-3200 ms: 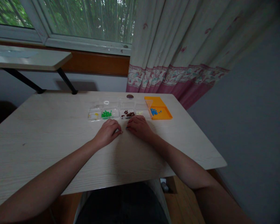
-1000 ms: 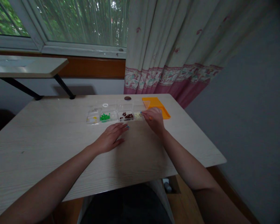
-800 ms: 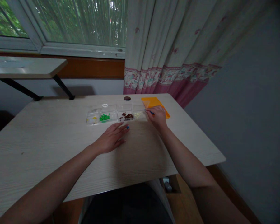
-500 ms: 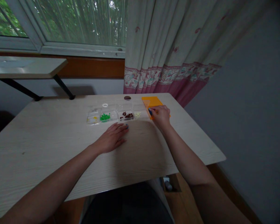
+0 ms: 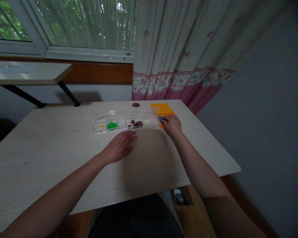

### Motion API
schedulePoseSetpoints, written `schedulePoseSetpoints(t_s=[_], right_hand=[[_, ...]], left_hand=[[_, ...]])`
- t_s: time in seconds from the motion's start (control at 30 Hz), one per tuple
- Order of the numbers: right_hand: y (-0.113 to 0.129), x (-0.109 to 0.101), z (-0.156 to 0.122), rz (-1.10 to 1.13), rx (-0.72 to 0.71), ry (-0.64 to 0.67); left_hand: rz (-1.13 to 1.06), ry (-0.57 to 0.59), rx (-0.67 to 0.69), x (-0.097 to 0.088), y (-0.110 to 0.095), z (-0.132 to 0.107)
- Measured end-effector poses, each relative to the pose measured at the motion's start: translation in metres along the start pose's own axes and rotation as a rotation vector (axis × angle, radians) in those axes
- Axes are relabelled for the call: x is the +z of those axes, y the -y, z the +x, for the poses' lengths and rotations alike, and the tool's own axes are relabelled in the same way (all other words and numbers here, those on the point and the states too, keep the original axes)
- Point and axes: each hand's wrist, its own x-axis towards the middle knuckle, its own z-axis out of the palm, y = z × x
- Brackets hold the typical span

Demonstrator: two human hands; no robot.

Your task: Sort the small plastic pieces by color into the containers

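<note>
My left hand rests palm down on the table, fingers stretched out, just in front of a row of clear plastic compartments. Small green pieces, dark brown pieces, pale cream pieces and a few yellow bits lie in the row, from left to right in the order yellow, green, brown, cream. At the right end, my right hand is closed in a pinch over an orange flat tray or case. Something small and blue shows at its fingertips; what they hold is unclear.
A dark oval object and a white ring lie behind the compartments. The pale wooden table ends near a curtain and wall at right. A raised shelf stands at back left.
My right hand stays at the orange piece with a slight shift of its fingers, and more blue shows beside the fingertips. My left hand has barely moved.
</note>
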Motion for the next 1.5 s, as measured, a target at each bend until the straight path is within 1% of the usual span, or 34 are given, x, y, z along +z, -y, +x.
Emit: schedulePoseSetpoints(t_s=[0.1,0.17,0.27,0.33,0.4,0.5,0.6,0.7,0.83,1.03,1.13,1.27,1.37,1.43,1.5], right_hand=[[0.007,-0.002,-0.001,0.022,-0.041,-0.040],[0.018,-0.005,-0.003,0.048,-0.095,-0.080],[0.044,-0.009,-0.012,0.125,-0.256,-0.095],[0.063,-0.008,-0.021,0.168,-0.421,-0.030],[0.079,-0.004,-0.030,0.189,-0.550,0.059],[0.095,0.005,-0.042,0.198,-0.643,0.158],[0.100,0.012,-0.048,0.177,-0.633,0.173],[0.101,0.015,-0.048,0.176,-0.582,0.159],[0.102,0.014,-0.047,0.200,-0.566,0.174],[0.104,0.009,-0.047,0.232,-0.529,0.173],[0.104,0.009,-0.048,0.224,-0.537,0.178],[0.103,0.011,-0.047,0.224,-0.586,0.169],[0.099,0.008,-0.043,0.218,-0.563,0.076],[0.093,0.003,-0.038,0.204,-0.504,-0.023],[0.082,-0.004,-0.031,0.183,-0.411,-0.122]], left_hand=[[0.013,0.058,0.015,0.004,0.004,0.000],[0.004,0.082,0.006,0.006,0.006,0.000],[-0.040,0.089,-0.009,0.005,0.006,-0.001],[-0.077,0.066,-0.024,0.004,0.006,-0.002],[-0.101,0.026,-0.053,0.002,0.006,-0.002],[-0.097,-0.037,-0.115,0.001,0.008,-0.001],[-0.073,-0.076,-0.153,0.000,0.010,0.000],[-0.071,-0.086,-0.143,0.000,0.010,0.002],[-0.072,-0.087,-0.129,0.000,0.010,0.003],[-0.059,-0.085,-0.176,-0.003,0.008,0.003],[-0.048,-0.069,-0.188,-0.004,0.007,0.003],[-0.031,-0.068,-0.189,-0.005,0.006,0.002],[0.006,-0.069,-0.182,-0.005,0.006,0.001],[0.033,-0.068,-0.184,-0.006,0.006,0.002],[0.049,-0.062,-0.189,-0.007,0.004,0.002]])
